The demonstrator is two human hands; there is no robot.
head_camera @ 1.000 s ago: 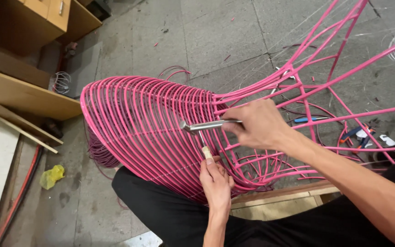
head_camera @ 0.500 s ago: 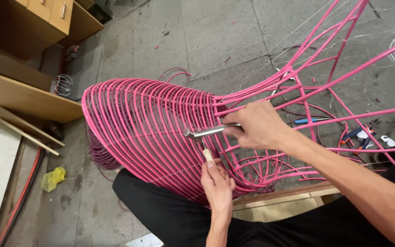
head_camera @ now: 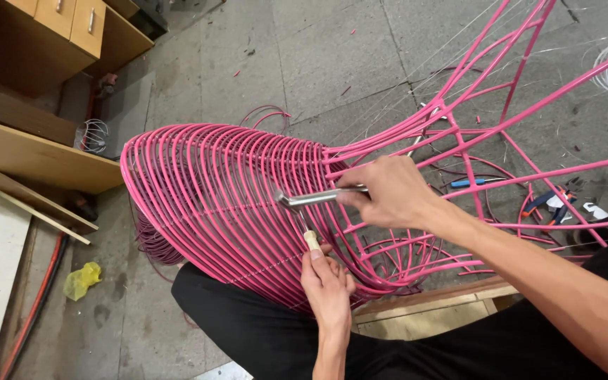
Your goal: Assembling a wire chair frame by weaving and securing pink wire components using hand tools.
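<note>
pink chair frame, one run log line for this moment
right hand: grips metal tool on pink chair frame | left hand: holds light-handled tool to weave | frame on lap

The right hand grips a metal tool against the pink woven chair frame, while the left hand steadies a peg.

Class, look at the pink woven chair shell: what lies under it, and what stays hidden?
Under the pink woven shell the person's black-trousered leg shows, with a wooden block near its right end. The floor directly beneath is covered by the weave.
</note>
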